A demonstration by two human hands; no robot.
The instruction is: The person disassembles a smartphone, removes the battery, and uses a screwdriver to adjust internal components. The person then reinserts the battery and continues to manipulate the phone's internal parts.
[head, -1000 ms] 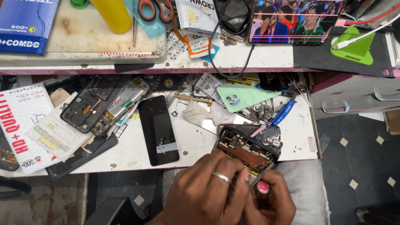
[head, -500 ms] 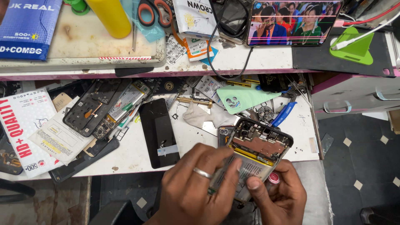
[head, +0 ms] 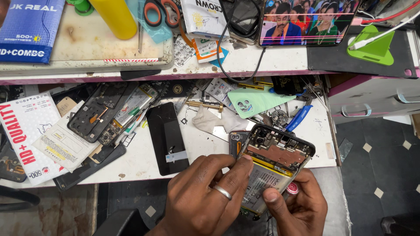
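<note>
An opened phone (head: 278, 154) with its back cover off shows a copper-coloured board and a pale battery (head: 261, 183). It is tilted up over the front edge of the white bench (head: 144, 161). My left hand (head: 203, 199), with a ring on one finger, grips the phone's left edge with the fingertips near the board. My right hand (head: 299, 207) supports the phone from below, thumb pressed on the battery. A small pink-capped tool (head: 292, 189) is tucked between that hand's fingers.
On the bench lie a black screen panel (head: 166, 137), stripped phone frames (head: 103, 111), a mint-green back cover (head: 253, 101), a blue-handled tool (head: 299, 118) and white packets (head: 26, 135). The upper shelf holds a yellow bottle (head: 114, 17), scissors (head: 155, 11) and a phone showing video (head: 306, 19).
The opened phone has come up and away from me, more of its inside showing. My left hand slid off its top to its left edge; my right thumb now rests on the battery.
</note>
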